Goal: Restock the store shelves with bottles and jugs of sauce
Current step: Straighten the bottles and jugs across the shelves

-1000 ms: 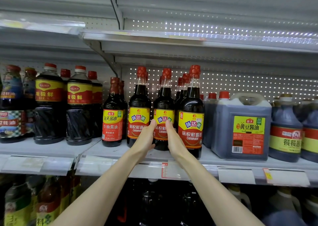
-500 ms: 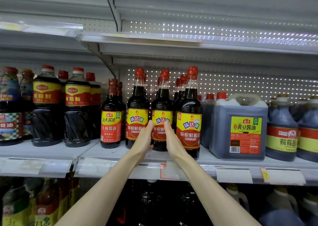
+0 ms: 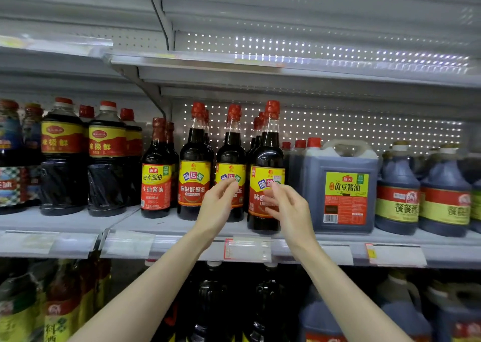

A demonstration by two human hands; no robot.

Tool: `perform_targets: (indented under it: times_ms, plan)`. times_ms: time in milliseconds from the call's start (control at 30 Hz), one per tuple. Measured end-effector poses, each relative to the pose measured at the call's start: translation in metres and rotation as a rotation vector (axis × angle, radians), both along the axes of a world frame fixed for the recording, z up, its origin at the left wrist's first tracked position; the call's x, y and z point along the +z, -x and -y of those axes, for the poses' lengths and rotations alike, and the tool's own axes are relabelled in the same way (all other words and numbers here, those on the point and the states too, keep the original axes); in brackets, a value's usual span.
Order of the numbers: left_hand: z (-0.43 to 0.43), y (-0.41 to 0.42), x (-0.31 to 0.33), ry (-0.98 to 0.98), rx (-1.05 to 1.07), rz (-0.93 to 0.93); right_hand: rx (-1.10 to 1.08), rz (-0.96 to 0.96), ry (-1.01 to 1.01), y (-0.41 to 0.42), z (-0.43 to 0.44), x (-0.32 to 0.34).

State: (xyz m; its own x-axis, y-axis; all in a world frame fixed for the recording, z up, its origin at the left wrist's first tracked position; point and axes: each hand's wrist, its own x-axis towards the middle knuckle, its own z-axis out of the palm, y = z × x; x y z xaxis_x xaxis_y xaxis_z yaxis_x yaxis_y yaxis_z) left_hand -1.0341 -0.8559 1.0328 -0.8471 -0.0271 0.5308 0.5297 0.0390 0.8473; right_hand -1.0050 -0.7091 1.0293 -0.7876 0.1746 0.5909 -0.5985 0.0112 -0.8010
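Observation:
Three tall dark soy sauce bottles with red caps and yellow-red labels stand in a row on the middle shelf (image 3: 171,225): a left bottle (image 3: 195,156), a middle bottle (image 3: 231,154) and a right bottle (image 3: 268,154). More of the same stand behind them. My left hand (image 3: 217,207) hovers in front of the middle bottle's label with relaxed, slightly bent fingers and holds nothing. My right hand (image 3: 289,208) is spread open in front of the right bottle's label. I cannot tell whether either hand touches a bottle.
A square jug of soy sauce (image 3: 343,185) stands right of the row, with rounded jugs (image 3: 397,190) beyond it. A shorter bottle (image 3: 156,169) and large bottles (image 3: 62,156) stand to the left. Price tags line the shelf edge (image 3: 247,249). More bottles and jugs fill the shelf below.
Both hands gripped the sides of the middle bottle before. They have let go, and the right hand has moved right, in front of the right bottle.

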Motion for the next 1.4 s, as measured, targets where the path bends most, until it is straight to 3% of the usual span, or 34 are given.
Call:
perform_targets:
  times_ms: [167,367,900,1400]
  plan:
    - [-0.021,-0.004,0.003,0.054,-0.043,0.035,-0.098,0.003,-0.041,0.006,-0.029,0.0]
    - [-0.033,-0.002,0.003,0.073,-0.017,0.022,-0.004,0.105,-0.123,0.024,-0.046,-0.002]
    - [-0.036,0.016,-0.002,0.091,0.058,-0.014,0.022,0.069,-0.173,0.05,-0.051,-0.008]
    - [-0.04,0.03,-0.008,0.078,0.154,0.051,0.046,0.153,0.029,0.067,-0.046,-0.006]
